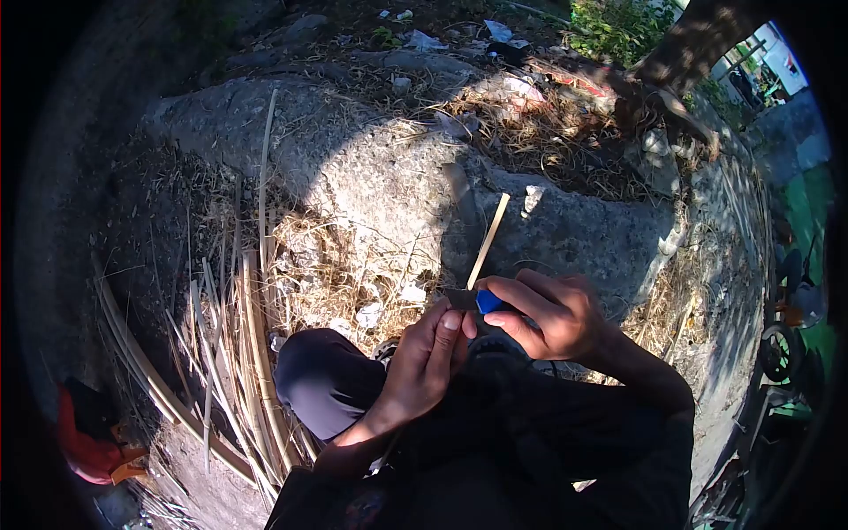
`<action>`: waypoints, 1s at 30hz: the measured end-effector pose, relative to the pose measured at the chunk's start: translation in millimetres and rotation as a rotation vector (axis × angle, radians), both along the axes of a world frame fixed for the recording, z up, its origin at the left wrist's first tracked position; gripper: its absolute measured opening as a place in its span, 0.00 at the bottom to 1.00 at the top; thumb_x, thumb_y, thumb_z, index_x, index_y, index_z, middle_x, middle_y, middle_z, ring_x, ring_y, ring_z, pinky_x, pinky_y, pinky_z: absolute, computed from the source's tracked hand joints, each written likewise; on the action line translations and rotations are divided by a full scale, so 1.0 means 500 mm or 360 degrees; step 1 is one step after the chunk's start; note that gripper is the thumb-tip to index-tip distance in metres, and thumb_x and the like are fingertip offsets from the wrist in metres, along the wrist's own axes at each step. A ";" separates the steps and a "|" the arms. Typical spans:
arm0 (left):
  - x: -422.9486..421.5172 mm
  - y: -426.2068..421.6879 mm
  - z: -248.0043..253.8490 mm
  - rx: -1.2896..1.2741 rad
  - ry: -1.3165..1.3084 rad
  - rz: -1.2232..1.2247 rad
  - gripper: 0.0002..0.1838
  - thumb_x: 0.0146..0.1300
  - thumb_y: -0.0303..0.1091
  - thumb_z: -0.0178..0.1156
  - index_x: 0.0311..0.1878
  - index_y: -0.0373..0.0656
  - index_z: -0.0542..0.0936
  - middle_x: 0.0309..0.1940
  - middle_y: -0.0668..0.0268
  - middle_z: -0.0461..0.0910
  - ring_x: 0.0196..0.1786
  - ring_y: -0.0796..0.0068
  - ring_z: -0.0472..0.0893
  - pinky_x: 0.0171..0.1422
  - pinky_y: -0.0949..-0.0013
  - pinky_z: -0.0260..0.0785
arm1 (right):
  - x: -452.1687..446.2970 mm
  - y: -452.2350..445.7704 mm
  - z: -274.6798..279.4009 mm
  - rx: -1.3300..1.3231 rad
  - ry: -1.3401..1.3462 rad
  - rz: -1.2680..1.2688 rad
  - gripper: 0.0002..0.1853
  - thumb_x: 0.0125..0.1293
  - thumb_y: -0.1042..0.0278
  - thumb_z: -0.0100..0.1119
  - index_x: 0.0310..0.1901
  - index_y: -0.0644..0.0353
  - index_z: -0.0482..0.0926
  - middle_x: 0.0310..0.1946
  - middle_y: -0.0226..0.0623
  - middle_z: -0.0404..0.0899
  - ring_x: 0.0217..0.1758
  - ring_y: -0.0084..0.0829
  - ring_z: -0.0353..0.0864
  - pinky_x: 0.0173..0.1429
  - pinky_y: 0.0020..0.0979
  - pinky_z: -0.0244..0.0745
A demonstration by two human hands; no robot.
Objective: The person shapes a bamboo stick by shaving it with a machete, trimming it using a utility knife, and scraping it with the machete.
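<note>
My right hand (552,318) is closed around the blue handle of a knife (488,301), whose dark, short blade points left toward my other hand. My left hand (428,353) is pinched, thumb on top, just below the blade. A thin, pale bamboo strip (489,237) runs up and away from between the two hands. Its lower end goes behind the blade to my left fingertips, where the exact contact is partly hidden.
Long split bamboo strips (256,353) lie in a pile to the left of my knee (327,380). Dry shavings (327,256) cover the ground ahead, beside a rock ledge (380,177). A tree trunk (702,44) stands at upper right; a red object (88,437) lies far left.
</note>
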State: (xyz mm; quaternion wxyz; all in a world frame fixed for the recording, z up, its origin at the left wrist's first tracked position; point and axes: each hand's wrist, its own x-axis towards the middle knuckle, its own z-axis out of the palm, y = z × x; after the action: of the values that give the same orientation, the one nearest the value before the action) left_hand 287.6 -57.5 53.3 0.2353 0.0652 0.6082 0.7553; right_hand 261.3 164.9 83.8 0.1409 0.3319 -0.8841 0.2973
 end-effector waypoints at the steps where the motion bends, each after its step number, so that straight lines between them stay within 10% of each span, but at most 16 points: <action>1: 0.001 0.001 -0.006 0.0000 -0.0001 -0.0001 0.17 0.88 0.44 0.44 0.45 0.44 0.75 0.23 0.78 0.67 0.24 0.88 0.63 0.28 0.76 0.53 | 0.000 0.000 -0.001 0.0011 -0.0005 -0.0007 0.20 0.65 0.62 0.76 0.54 0.63 0.84 0.29 0.33 0.81 0.22 0.32 0.83 0.24 0.32 0.78; 17: 0.021 0.023 0.010 -0.0466 0.0287 -0.0084 0.15 0.86 0.38 0.47 0.42 0.41 0.74 0.19 0.67 0.69 0.22 0.79 0.71 0.30 0.68 0.61 | -0.095 0.099 0.005 -0.0120 -0.0159 -0.0781 0.13 0.75 0.63 0.65 0.53 0.63 0.85 0.37 0.48 0.88 0.39 0.48 0.91 0.42 0.41 0.83; 21: 0.006 0.020 -0.023 -0.0261 0.0030 -0.0126 0.15 0.87 0.37 0.45 0.43 0.41 0.75 0.21 0.73 0.67 0.24 0.84 0.65 0.30 0.72 0.57 | -0.152 0.209 -0.010 -0.0013 -0.0435 -0.1139 0.15 0.80 0.60 0.59 0.52 0.65 0.84 0.24 0.42 0.81 0.24 0.33 0.77 0.33 0.35 0.70; 24: -0.007 0.012 -0.042 0.0040 -0.0284 -0.0055 0.15 0.88 0.38 0.43 0.45 0.43 0.76 0.22 0.79 0.63 0.24 0.88 0.60 0.29 0.75 0.51 | -0.122 0.173 0.031 -0.0689 -0.0831 -0.0996 0.16 0.80 0.60 0.60 0.53 0.66 0.82 0.23 0.37 0.76 0.24 0.27 0.67 0.32 0.34 0.63; 30: -0.017 0.016 -0.010 0.0023 -0.0209 -0.0041 0.15 0.87 0.42 0.47 0.48 0.44 0.78 0.22 0.80 0.63 0.25 0.90 0.59 0.28 0.77 0.50 | -0.052 0.037 0.017 -0.0382 -0.0573 -0.0353 0.17 0.74 0.62 0.68 0.57 0.62 0.77 0.39 0.47 0.89 0.39 0.46 0.92 0.41 0.38 0.82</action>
State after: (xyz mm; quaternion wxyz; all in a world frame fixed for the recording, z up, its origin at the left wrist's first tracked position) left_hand 279.2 -49.5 48.3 0.2838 0.0251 0.5849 0.7594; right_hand 235.4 183.6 92.4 0.0512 0.1554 -0.8843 0.4373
